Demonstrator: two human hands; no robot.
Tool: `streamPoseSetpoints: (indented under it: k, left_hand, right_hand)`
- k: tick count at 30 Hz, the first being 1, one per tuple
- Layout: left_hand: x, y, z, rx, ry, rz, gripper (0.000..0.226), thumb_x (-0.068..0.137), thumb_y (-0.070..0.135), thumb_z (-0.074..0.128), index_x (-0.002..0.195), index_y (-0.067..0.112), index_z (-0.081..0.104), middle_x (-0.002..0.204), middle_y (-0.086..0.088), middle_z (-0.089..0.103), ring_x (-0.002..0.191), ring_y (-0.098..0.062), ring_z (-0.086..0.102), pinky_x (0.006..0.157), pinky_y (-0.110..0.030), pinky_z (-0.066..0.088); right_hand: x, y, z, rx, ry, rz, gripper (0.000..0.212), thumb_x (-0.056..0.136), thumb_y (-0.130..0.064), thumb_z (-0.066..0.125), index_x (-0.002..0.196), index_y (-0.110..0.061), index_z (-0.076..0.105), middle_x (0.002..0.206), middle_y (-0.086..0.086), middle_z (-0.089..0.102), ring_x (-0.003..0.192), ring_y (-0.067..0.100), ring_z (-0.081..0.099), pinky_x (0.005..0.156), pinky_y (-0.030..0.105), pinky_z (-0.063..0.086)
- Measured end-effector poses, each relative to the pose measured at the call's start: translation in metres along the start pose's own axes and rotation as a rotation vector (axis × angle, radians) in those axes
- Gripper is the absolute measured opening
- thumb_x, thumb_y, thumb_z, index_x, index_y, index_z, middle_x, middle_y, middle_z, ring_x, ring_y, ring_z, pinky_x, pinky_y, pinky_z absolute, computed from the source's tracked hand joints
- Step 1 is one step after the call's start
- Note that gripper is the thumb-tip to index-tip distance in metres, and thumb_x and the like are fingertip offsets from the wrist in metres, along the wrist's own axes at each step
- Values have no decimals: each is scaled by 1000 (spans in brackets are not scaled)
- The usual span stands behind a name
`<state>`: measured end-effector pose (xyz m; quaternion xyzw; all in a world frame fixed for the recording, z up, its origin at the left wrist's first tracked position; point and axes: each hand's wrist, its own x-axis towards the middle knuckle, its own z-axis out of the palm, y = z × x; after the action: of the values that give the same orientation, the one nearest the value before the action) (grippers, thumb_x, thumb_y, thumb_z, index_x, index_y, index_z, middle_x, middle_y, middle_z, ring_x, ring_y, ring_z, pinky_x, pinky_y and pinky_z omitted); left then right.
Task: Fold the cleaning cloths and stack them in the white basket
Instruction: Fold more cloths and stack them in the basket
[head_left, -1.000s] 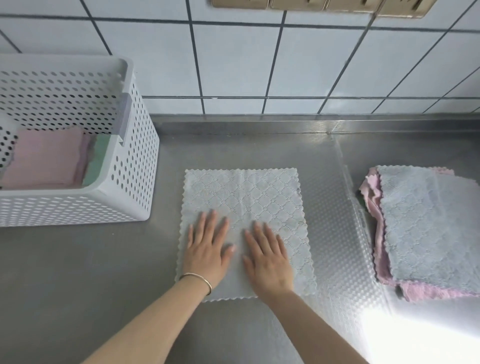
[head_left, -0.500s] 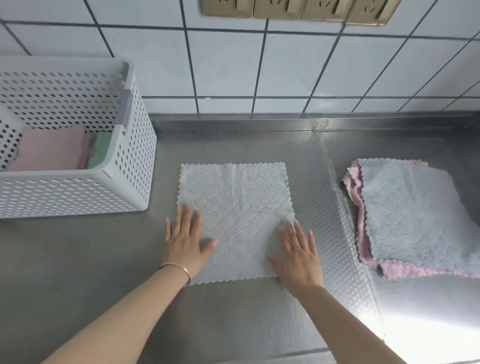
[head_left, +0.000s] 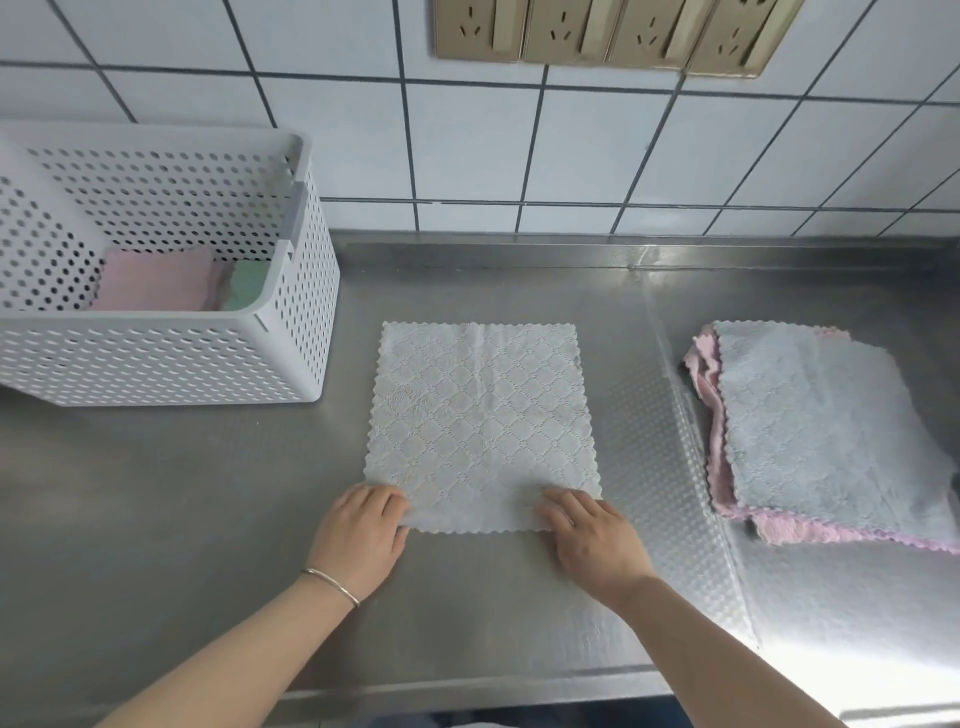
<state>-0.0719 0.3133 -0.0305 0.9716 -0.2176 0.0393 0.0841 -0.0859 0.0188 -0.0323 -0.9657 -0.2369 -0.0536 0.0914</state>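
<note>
While flat on counter, grey cloth (head_left: 480, 426), near corners pinched by L hand (head_left: 358, 535) & R hand (head_left: 592, 540).

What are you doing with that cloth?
A person is folding cleaning cloths. Their left hand and right hand each pinch a near corner of the pale cloth, which lies flat on the steel counter. Folded cloths sit in the white basket; an unfolded pile waits on the right.

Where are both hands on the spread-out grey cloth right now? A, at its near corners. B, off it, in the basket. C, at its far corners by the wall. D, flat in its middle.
A: the left hand and right hand each pinch a near corner of the grey cloth.
</note>
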Motion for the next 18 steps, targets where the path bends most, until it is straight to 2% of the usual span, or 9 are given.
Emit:
streamPoseSetpoints:
  k: [3,4,6,8,11,14,15,16,18]
  left_hand:
    - [1,4,-5,8,-26,-38,32,65,17,34,78,16,64,74,1,64,63,-23,63,63,-26,51]
    - [1,4,-5,3,-32,-49,33,64,14,33,81,17,61,74,1,64,63,-23,63,59,-25,51]
    - [3,2,-7,2,-46,-78,33,64,10,32,88,19,52,76,0,64,63,-23,63,54,-25,51]
    - [7,-1,-8,17,-69,-102,32,64,11,33,91,20,48,77,-2,64,63,-23,64,50,-26,50]
    - [12,-3,-12,25,-142,-136,28,64,14,45,90,23,52,78,0,63,65,-23,64,52,-29,49]
    - [15,0,-14,-14,-217,-182,40,43,18,80,79,23,63,75,5,62,65,-21,64,56,-30,48]
    - [17,0,-16,-28,-223,-207,40,40,19,84,75,24,65,73,6,62,63,-20,63,56,-29,48]
    - [19,0,-18,-47,-192,-212,33,44,21,82,73,24,65,71,6,62,61,-20,63,55,-27,47]
    - [21,-5,-21,-102,-131,-198,7,64,24,65,70,23,68,67,6,62,55,-21,62,48,-25,46]
  right_hand:
    - [5,2,-10,-34,-67,-33,27,75,-14,34,97,-21,47,97,-4,67,77,15,65,54,19,49]
    - [7,3,-12,-34,-87,-30,29,70,-12,39,97,-21,47,95,-4,67,74,14,64,52,19,48]
    - [9,8,-11,-22,-128,-2,46,54,-5,61,97,-22,53,91,-4,65,70,15,62,50,20,48]
    - [11,10,-9,-46,-166,42,59,39,2,71,93,-21,62,89,-4,64,69,16,61,49,22,49]
    - [16,10,-9,-75,-165,97,49,40,3,71,83,-20,65,82,-4,61,65,17,57,46,23,48]
    - [25,6,-10,-70,-139,148,24,50,-3,61,69,-18,63,71,-3,56,57,17,53,42,25,45]
    - [28,6,-9,-57,-128,162,19,55,-6,52,67,-17,63,68,-3,54,55,18,53,41,26,44]
    - [30,6,-9,-46,-121,173,21,58,-7,46,66,-17,62,67,-3,54,55,18,53,41,27,45]
    - [29,9,-9,-39,-110,197,23,60,-4,48,69,-19,65,70,-4,55,58,18,55,44,27,47]
